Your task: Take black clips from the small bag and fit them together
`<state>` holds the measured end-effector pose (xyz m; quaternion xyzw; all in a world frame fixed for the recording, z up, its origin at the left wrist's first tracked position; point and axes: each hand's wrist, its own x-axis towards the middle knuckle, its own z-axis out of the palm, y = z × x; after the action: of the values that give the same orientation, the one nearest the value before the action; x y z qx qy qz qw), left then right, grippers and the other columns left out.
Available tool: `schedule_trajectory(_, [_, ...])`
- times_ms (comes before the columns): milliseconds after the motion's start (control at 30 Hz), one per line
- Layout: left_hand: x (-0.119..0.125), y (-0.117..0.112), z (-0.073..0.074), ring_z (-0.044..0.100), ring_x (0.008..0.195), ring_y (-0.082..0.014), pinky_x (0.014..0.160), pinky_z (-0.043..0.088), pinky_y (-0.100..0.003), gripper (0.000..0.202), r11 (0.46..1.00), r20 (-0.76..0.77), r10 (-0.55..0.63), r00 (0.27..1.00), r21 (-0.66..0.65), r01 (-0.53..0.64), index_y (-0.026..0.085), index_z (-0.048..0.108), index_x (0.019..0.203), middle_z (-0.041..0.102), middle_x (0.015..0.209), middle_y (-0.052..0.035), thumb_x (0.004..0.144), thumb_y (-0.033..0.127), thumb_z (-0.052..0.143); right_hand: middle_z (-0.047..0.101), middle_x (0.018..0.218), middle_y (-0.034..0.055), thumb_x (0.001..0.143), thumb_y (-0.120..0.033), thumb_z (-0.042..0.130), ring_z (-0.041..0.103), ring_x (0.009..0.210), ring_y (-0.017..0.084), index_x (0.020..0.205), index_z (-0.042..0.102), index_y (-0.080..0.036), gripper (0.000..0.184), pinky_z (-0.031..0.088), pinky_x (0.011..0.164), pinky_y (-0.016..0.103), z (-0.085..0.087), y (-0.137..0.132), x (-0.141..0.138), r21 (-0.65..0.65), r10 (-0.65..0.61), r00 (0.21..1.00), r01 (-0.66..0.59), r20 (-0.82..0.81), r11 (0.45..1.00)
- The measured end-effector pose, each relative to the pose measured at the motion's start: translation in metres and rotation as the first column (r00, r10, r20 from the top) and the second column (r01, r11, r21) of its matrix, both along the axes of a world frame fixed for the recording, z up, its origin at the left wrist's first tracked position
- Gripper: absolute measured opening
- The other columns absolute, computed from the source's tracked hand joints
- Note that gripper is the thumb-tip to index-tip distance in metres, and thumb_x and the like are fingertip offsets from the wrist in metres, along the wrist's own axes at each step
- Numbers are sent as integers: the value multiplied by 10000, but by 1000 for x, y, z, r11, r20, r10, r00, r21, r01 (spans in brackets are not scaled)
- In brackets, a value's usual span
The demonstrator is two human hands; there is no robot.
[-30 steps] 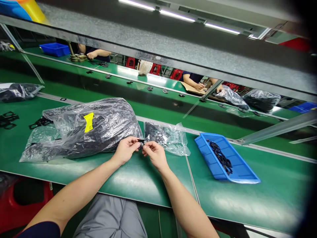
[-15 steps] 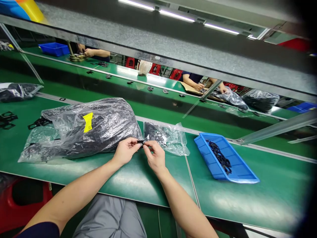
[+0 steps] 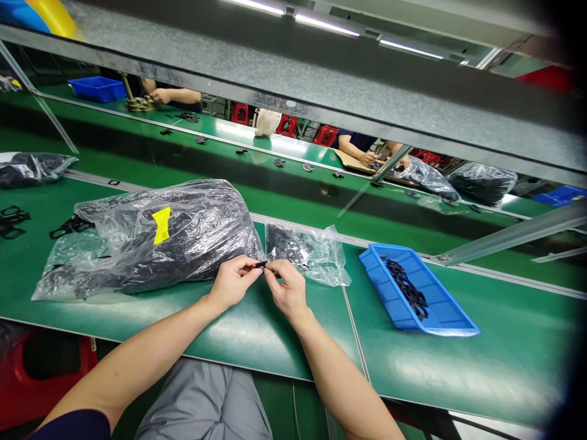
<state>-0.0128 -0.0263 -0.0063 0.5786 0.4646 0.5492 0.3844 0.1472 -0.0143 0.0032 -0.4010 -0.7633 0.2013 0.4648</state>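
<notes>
Between my fingertips is a small black plastic part [image 3: 260,265], mostly covered by the fingers. My left hand [image 3: 233,281] pinches it from the left, and my right hand [image 3: 288,288] has thumb and forefinger closed at its right end. Just behind and left of my hands lies a large clear bag [image 3: 202,226] full of black parts, with a yellow label [image 3: 161,225] on it. A smaller clear bag [image 3: 316,253] of dark parts lies behind my right hand. To the right, a blue bin [image 3: 447,305] holds several black parts [image 3: 406,287].
Loose black parts [image 3: 13,221] lie at the left end of the green table [image 3: 293,342]. A metal shelf beam [image 3: 293,91] spans above. Across the conveyor [image 3: 220,177], which carries several dark pieces, co-workers' hands [image 3: 160,96] handle items. A red stool [image 3: 13,385] stands at lower left.
The small black part has tilted slightly between my fingertips, its right end now higher. Both hands stay nearly in place. Across the conveyor, a co-worker's hand at the right has shifted left.
</notes>
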Motion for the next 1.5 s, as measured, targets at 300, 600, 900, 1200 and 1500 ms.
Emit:
schedule_trajectory(300, [-3,0,3,615,746,-160,664,492,-258,141,998,-114,-22,993,59,28,178,698,874,668,825,-51,809,283,631,625,797,42,863,-244,544,581,718,168,845,652,-225,111,494,662,300,2,1,1,-30,13,1000,-14,-27,999])
schedule_trajectory(600, [-4,1,4,610,739,-162,667,477,-261,133,997,-133,-62,989,47,68,177,701,857,666,820,-53,810,278,629,655,952,64,799,-357,647,627,828,194,994,662,-221,238,552,654,301,-11,10,2,-402,-3,946,-134,-323,906])
schedule_trajectory(900, [-1,5,-5,616,708,-153,667,501,-266,187,990,44,-96,994,-96,100,157,680,880,668,790,-37,772,308,658,656,819,31,782,-399,654,597,658,156,878,651,-207,215,522,599,280,-5,6,0,-435,-26,960,-102,-278,895])
schedule_trajectory(1200, [-3,2,1,631,824,-169,725,524,-275,91,998,-44,33,998,50,-31,186,656,848,666,902,-57,803,258,621,635,758,16,800,-396,645,583,604,142,846,635,-207,194,494,585,268,-5,1,-4,-403,-47,959,-73,-281,912])
schedule_trajectory(1500, [-4,2,8,608,833,-172,685,503,-257,74,997,-92,-8,996,71,14,186,643,775,640,895,-60,802,239,599,634,805,33,822,-381,619,601,696,164,841,642,-214,170,507,627,279,-8,2,-2,-328,-25,973,-52,-227,943])
